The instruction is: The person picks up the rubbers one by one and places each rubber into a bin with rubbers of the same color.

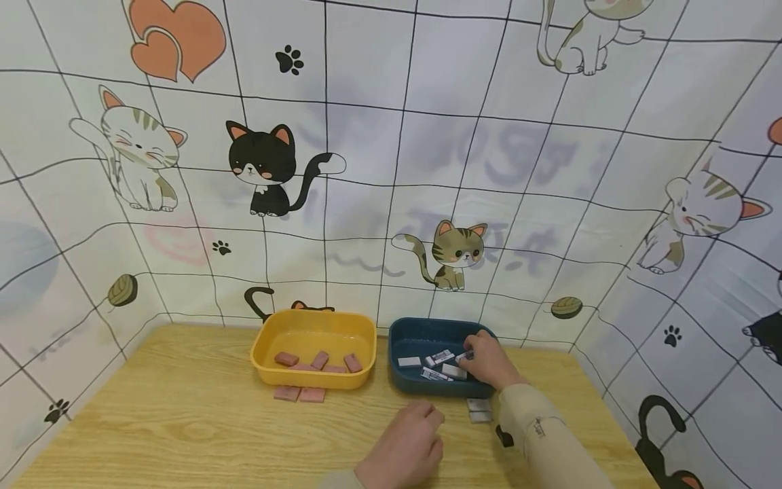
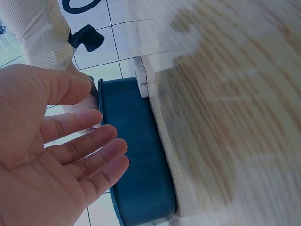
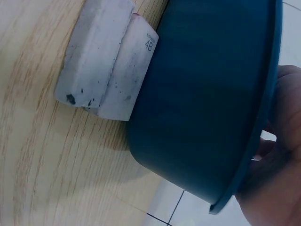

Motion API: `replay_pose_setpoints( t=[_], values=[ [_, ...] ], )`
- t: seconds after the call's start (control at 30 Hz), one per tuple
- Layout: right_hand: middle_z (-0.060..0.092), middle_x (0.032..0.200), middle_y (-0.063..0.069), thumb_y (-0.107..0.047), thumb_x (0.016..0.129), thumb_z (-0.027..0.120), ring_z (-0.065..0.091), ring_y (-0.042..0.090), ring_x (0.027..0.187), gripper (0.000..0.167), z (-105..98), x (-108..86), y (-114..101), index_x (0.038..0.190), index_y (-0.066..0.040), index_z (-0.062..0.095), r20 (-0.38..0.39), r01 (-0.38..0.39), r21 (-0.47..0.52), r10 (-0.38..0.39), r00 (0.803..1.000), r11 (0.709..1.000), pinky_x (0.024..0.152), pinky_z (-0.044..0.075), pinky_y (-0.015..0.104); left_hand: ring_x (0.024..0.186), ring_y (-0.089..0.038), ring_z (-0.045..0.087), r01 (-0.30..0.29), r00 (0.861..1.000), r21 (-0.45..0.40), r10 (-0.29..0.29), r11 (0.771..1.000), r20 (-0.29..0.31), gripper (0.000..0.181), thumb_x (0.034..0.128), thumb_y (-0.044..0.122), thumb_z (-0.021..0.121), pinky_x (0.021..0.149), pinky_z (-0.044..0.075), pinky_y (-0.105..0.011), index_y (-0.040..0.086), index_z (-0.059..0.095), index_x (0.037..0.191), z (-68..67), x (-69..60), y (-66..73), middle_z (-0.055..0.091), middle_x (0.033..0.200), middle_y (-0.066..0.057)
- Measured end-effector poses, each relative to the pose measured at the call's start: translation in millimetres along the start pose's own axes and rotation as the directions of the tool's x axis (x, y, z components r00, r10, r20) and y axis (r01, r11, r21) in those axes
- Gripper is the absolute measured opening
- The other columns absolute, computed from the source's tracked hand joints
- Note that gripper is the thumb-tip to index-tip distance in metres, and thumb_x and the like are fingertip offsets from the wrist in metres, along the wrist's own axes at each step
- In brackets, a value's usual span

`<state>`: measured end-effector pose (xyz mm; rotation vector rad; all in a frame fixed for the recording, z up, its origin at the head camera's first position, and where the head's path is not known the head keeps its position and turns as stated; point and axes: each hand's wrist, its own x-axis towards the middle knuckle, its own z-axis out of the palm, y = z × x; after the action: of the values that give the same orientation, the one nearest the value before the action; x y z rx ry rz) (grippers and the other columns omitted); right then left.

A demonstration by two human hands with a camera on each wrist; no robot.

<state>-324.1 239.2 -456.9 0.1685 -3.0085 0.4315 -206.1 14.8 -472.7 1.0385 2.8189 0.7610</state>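
My right hand reaches over the right rim of the dark blue basin, its fingertips pinching a white eraser with dark print. Several other white erasers lie inside that basin, some with printed sleeves. In the right wrist view, the basin wall hides the fingertips. Just in front of the basin, two white erasers lie side by side on the table, one marked 4B. My left hand hovers before the basin; the left wrist view shows its fingers loosely bent, holding nothing.
To the left stands a yellow basin with several pink blocks in it. Two more pink blocks lie before it on the wooden table. A cat-printed cloth with grid lines surrounds the back and sides.
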Motion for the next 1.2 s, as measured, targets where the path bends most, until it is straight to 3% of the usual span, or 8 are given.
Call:
replay_pose_setpoints(
  t=[0.23,0.53,0.83,1.2],
  values=[
    [0.057,0.104,0.013,-0.015,0.087,0.08,0.059,0.027,0.093,0.033,8.0,10.7,0.4,0.112,0.003,0.07,0.057,-0.078,0.009,0.077,0.995,0.997,0.091,0.052,0.049,0.111,-0.011,0.058,-0.002,1.0,0.001,0.002,1.0,0.001,0.029,0.0965,0.021,0.068,0.1,0.052,-0.033,0.01,0.07,0.123,0.7,0.8,-1.7,0.065,0.121,0.0],
    [0.054,0.102,0.014,-0.011,0.086,0.08,0.058,0.027,0.09,0.029,12.9,14.2,0.9,0.109,0.004,0.07,0.047,-0.085,0.011,0.084,0.995,0.996,0.086,0.052,0.048,0.111,-0.011,0.058,-0.003,1.0,0.029,0.003,1.0,-0.003,0.027,0.0966,0.021,0.068,0.099,0.052,-0.033,0.011,0.071,0.121,2.0,-0.4,-2.1,0.066,0.119,0.001],
    [0.053,0.1,0.014,-0.008,0.089,0.074,0.058,0.026,0.086,0.019,14.4,13.4,1.4,0.103,0.004,0.069,0.041,-0.08,0.027,0.079,0.996,0.996,0.082,0.053,0.048,0.111,-0.01,0.058,0.023,1.0,0.022,-0.023,0.999,0.02,0.028,0.0972,0.022,0.068,0.101,0.051,-0.033,0.011,0.07,0.124,0.1,-1.6,-2.0,0.065,0.121,0.002],
    [0.06,0.103,0.017,-0.008,0.09,0.069,0.062,0.029,0.089,0.018,1.9,-3.0,3.1,0.103,0.004,0.071,-0.056,0.002,0.094,0.004,0.998,0.996,0.083,0.055,0.05,0.112,-0.012,0.057,0.06,0.998,0.012,-0.06,0.998,0.021,0.03,0.0972,0.022,0.069,0.103,0.051,-0.035,0.012,0.07,0.126,-4.5,-6.1,-2.0,0.065,0.124,0.001]
  ],
)
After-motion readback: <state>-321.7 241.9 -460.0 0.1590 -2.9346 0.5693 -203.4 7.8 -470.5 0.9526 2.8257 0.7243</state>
